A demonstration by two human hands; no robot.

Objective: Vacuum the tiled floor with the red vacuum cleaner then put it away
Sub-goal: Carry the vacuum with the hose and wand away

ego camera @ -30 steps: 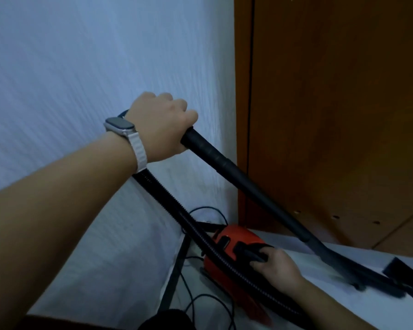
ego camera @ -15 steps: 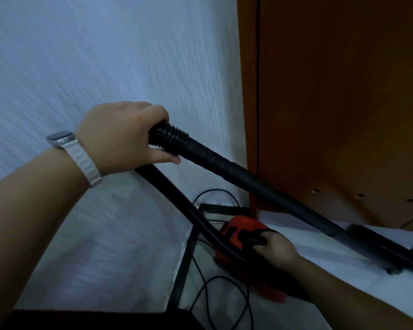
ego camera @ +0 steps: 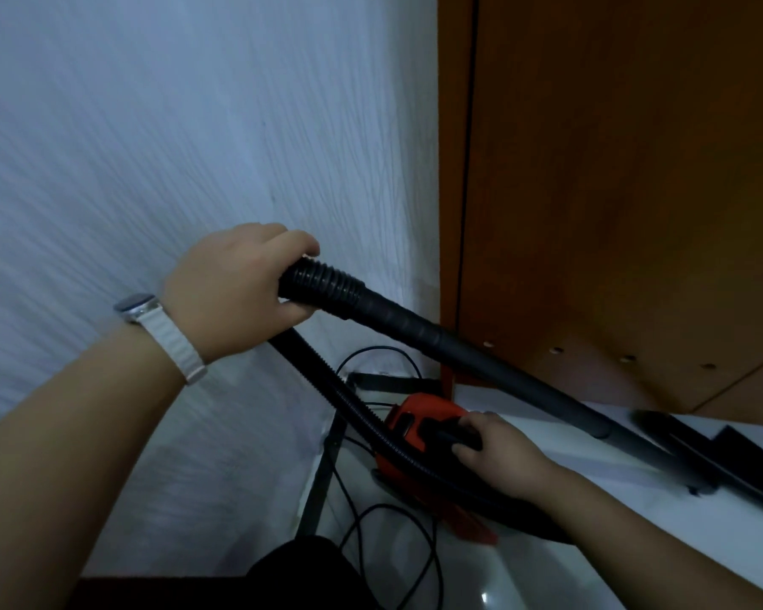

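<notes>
1. A pale textured wall (ego camera: 150, 147) fills the left and far side, an orange-brown wooden cabinet (ego camera: 635, 169) stands on the right, and a glossy white tiled floor (ego camera: 525, 561) spreads out below.
2. Left hand (ego camera: 239, 288), white-strapped wristwatch (ego camera: 159, 328) on the wrist, is clenched around the ribbed black cuff at the top of the long black vacuum wand (ego camera: 481, 363).
3. That wand slants down to the right, its far end low over the floor by the cabinet base, blurred.
4. Right hand (ego camera: 498, 460) is wrapped over the black carry handle of the small red vacuum cleaner (ego camera: 415, 424), which sits low in the corner near the wall.
5. The black corrugated hose (ego camera: 349, 402) runs from under the left hand down past the red body.
6. A thin black power cord (ego camera: 393, 539) loops loose on the near floor.
</notes>
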